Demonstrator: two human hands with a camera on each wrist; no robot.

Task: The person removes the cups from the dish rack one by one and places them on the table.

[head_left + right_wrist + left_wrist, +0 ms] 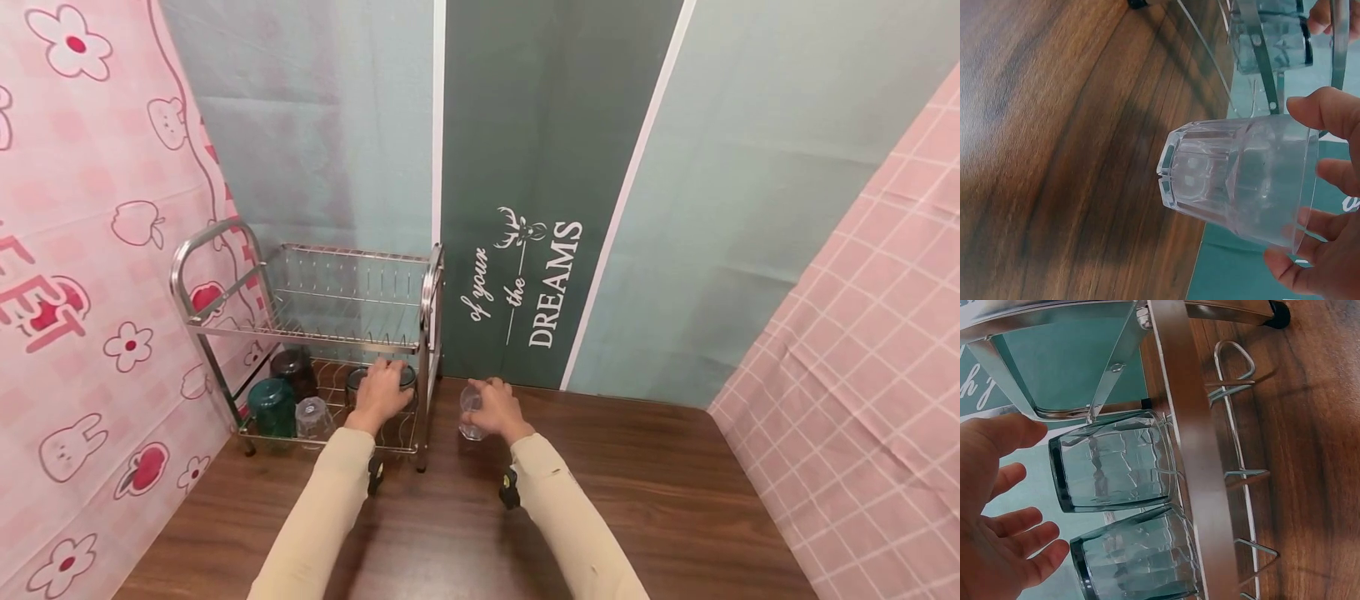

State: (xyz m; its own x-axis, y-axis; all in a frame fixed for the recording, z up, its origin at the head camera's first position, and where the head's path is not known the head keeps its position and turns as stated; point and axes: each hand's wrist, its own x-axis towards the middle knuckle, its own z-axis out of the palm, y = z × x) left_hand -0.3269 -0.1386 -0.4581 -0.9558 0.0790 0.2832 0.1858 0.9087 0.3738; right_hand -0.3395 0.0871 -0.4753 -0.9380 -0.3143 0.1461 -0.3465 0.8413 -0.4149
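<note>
My left hand (382,392) is at the lower shelf of the metal dish rack, its fingers spread above two grey-blue tinted glasses. In the left wrist view the fingers (1032,540) are close to the thick bases of the nearer glass (1113,465) and the other glass (1141,559), both upside down; a gap shows at the thumb. My right hand (497,410) grips a clear faceted cup (1235,178) around its rim, right of the rack. That cup is roughly upright, base toward the table; whether it touches the wood I cannot tell.
The two-tier rack (360,343) stands at the left of the wooden table (637,492). On its lower shelf are a teal glass (272,408), a dark glass (294,371) and a small clear glass (313,419). Fabric curtains (847,333) surround the table.
</note>
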